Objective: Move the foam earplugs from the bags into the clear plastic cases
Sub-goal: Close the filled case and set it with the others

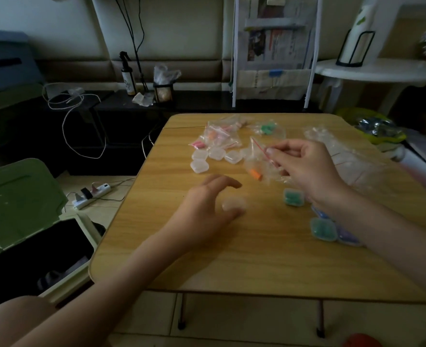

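My right hand (304, 166) pinches the red-striped top edge of a small clear zip bag (257, 161) that holds an orange foam earplug (255, 175). My left hand (207, 209) hovers over the wooden table (232, 259) with fingers spread around a clear plastic case (233, 204); whether it grips the case is blurred. Several empty clear cases (208, 157) lie in a cluster farther back. More bags with pink (199, 145), orange (213, 134) and green (267, 128) earplugs lie behind them. Filled cases with green (294, 197) and purple (347, 237) earplugs sit under my right forearm.
A crumpled large clear plastic bag (352, 159) lies at the table's right. A green bin with an open lid (31, 221) stands left of the table. A power strip (91, 195) and cables lie on the floor. Shelves and a white round table (382, 70) stand behind.
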`<state>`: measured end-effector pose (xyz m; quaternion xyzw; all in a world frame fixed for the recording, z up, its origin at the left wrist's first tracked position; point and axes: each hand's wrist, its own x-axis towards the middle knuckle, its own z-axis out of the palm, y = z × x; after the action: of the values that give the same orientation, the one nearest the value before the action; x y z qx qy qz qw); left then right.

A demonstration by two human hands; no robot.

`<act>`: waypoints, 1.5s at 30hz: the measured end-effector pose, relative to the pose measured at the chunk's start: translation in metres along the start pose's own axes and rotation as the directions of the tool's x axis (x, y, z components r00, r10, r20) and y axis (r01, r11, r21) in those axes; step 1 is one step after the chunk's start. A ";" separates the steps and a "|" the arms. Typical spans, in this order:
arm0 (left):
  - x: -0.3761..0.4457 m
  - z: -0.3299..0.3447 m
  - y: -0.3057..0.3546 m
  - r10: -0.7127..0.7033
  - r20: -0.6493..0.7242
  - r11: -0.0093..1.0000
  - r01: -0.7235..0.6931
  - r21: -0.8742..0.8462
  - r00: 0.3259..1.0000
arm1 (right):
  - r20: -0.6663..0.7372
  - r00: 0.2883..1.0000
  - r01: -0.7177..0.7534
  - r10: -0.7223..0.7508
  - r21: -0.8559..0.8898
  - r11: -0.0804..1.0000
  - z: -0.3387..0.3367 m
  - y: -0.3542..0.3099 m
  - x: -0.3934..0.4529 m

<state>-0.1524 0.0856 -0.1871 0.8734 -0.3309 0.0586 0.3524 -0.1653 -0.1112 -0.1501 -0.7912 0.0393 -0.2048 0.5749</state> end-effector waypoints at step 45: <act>0.007 0.009 0.051 -0.112 -0.179 0.982 0.082 -0.170 0.977 | 0.238 0.925 0.367 -0.298 -0.347 0.863 0.013 -0.002 -0.054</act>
<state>-0.1798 0.0488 -0.1620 0.8477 -0.2567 0.0963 0.4540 -0.2100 -0.0828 -0.1665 -0.8984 -0.1097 -0.2184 0.3650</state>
